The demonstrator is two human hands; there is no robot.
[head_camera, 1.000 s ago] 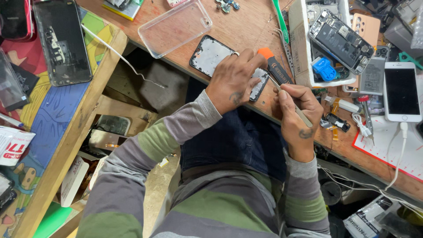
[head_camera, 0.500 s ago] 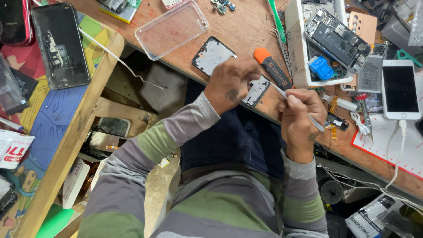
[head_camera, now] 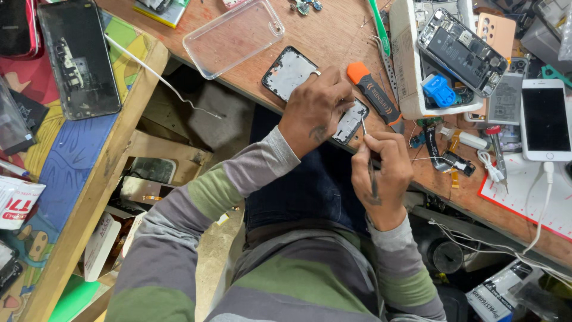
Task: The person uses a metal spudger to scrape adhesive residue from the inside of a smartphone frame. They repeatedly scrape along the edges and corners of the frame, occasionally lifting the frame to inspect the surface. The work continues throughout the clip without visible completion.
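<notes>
Since half a second ago the right hand (head_camera: 381, 173) has brought its thin metal tool (head_camera: 364, 128) tip onto the phone frame (head_camera: 350, 122). A white packet with red print (head_camera: 16, 203) lies at the left edge, cut off; another white package (head_camera: 497, 292) sits low right, its label unreadable. The left hand (head_camera: 316, 107) covers most of the frame, fingers curled, pressing it to the table (head_camera: 333, 36). The right hand pinches the tool.

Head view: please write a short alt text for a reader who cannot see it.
The left hand steadies a phone frame on a wooden workbench while the right hand works on it with thin tweezers. An orange-handled tool lies beside.
</notes>
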